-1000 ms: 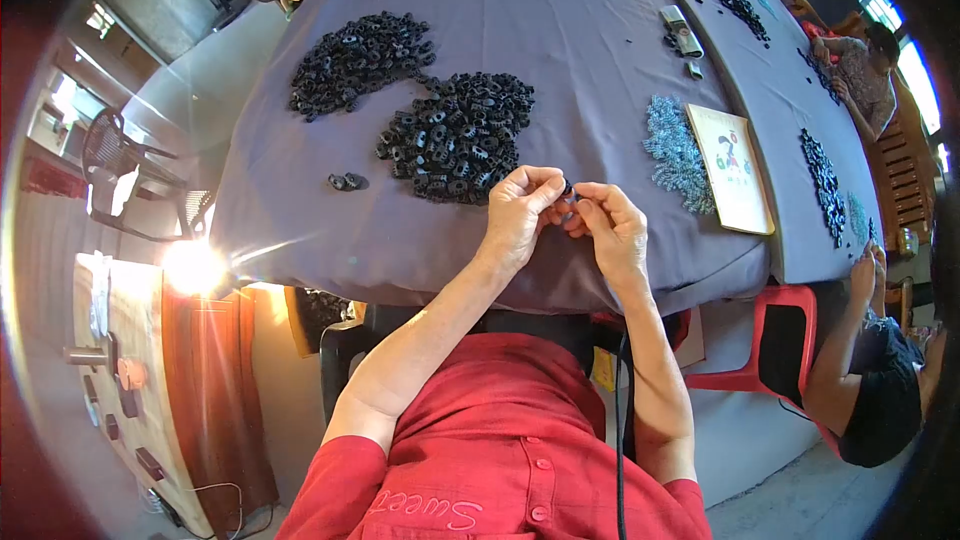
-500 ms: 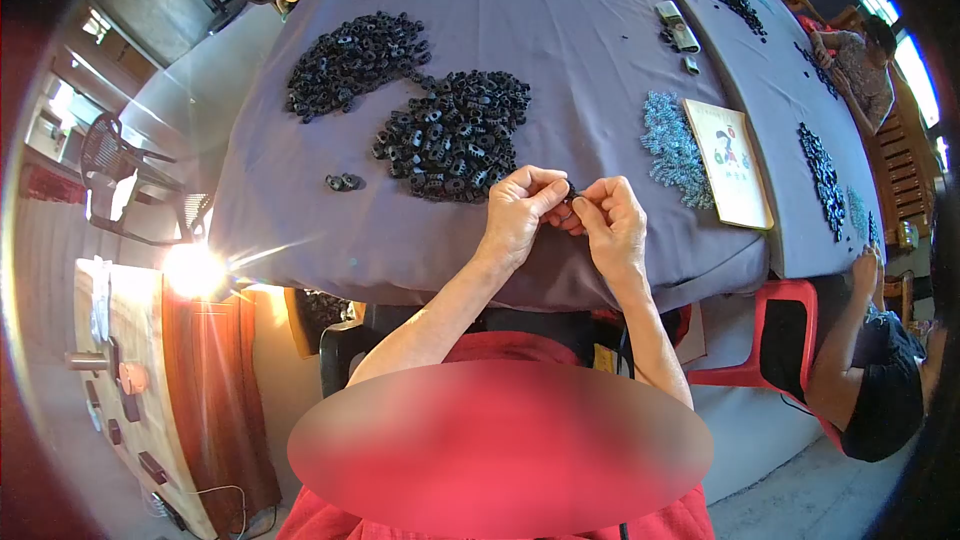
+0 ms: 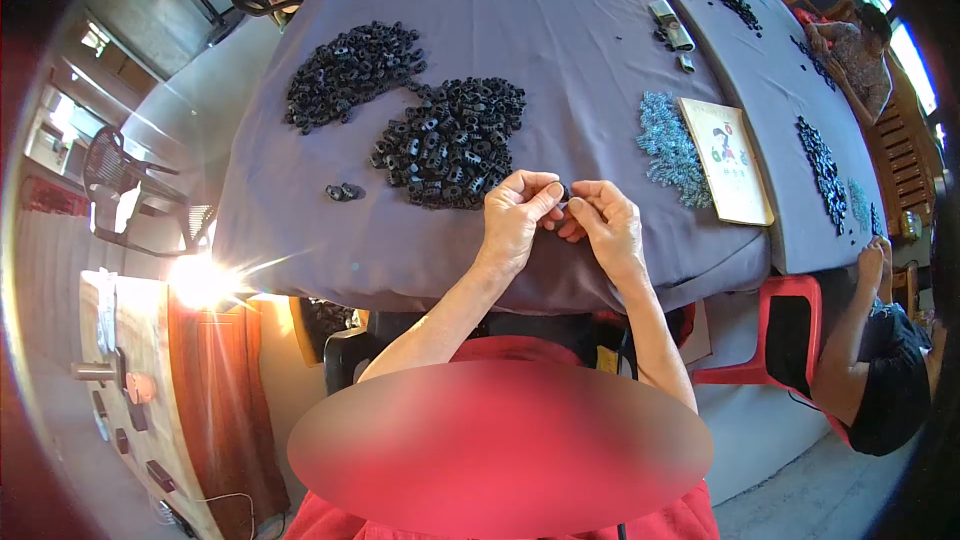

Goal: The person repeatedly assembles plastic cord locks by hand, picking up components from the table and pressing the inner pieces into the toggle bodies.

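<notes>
Between the fingertips of my two hands is a small black plastic part (image 3: 566, 194), mostly hidden by the fingers. My left hand (image 3: 515, 224) pinches it between thumb and forefinger. From the other side, the thumb and forefinger of my right hand (image 3: 608, 228) close at the same part; whether a second tiny piece is in them cannot be made out. Just beyond my left hand lies a heap of black plastic parts with holes (image 3: 455, 145). A pile of small bluish wiry pieces (image 3: 672, 150) lies to the right of my hands.
Another black heap (image 3: 355, 70) lies farther left, with a few loose parts (image 3: 345, 192) nearer me. A booklet (image 3: 728, 160) borders the bluish pile. Other people sit around the cloth-covered table (image 3: 560, 40). A red chair (image 3: 765, 335) stands at right.
Both hands stay together at nearly the same place, with slight finger movement around the black part. The whole view has shifted slightly.
</notes>
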A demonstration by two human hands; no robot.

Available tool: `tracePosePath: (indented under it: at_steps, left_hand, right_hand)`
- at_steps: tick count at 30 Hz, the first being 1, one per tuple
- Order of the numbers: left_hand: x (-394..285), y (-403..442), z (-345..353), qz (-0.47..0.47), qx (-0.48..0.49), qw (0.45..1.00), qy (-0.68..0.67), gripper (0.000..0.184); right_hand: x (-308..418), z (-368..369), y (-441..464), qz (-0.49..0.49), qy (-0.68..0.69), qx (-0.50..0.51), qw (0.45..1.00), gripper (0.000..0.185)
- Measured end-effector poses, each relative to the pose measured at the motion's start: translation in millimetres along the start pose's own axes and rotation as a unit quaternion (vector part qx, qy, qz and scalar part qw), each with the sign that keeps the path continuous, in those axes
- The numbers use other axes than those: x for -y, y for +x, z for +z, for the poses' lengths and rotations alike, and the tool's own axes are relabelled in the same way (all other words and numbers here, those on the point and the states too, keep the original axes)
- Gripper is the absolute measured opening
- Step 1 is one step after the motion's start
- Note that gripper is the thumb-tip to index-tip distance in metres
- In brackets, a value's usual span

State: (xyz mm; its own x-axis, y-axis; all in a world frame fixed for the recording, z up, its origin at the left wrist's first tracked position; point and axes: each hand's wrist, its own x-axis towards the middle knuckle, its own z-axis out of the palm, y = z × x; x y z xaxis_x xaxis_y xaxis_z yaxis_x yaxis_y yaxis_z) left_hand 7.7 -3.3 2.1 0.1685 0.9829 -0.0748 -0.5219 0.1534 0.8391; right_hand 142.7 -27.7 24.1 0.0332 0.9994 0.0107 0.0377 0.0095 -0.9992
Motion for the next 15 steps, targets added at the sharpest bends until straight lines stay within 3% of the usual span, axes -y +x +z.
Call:
tracePosePath:
  at_steps: [7, 15]
  left_hand:
    - [2, 1, -1, 0.006, -0.009, 1.0, -0.02, 0.007]
    - [-1, 3, -5, -0.043, 0.005, 0.995, -0.086, 0.007]
  right_hand:
    - [7, -2, -1, -0.026, -0.139, 0.023, 0.99, 0.014]
    - [-2, -1, 4, -0.035, -0.103, 0.043, 0.993, 0.02]
